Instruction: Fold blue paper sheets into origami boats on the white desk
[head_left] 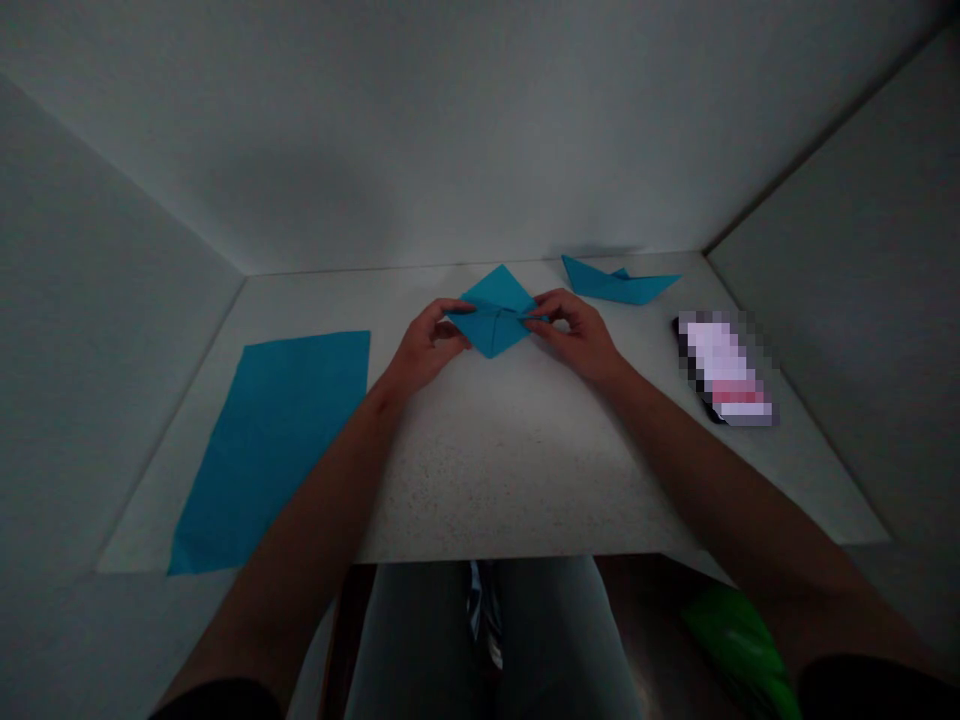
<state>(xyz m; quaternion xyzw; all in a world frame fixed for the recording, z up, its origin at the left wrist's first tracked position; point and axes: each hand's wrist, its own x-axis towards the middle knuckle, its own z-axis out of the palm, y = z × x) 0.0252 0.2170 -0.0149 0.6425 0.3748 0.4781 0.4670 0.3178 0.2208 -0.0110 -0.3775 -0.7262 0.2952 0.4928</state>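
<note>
Between my hands is a piece of folded blue paper [498, 290], roughly diamond-shaped, with a crease and a slit-like opening across its middle. My left hand [431, 345] pinches its left corner, thumb below and fingers above. On the opposite corner, my right hand [576, 328] grips the paper between thumb and fingers. The paper is held just over the white tabletop, near the back wall; whether it touches the surface I cannot tell. A finished-looking blue paper boat [619, 284] stands behind and to the right of my right hand.
A flat blue sheet of paper [277, 440] lies on the left of the white table [480, 480], partly under my left forearm. On the right rests a phone [724, 370] with a blurred screen. Walls enclose the back and both sides. Something green [739, 640] is below the table at right.
</note>
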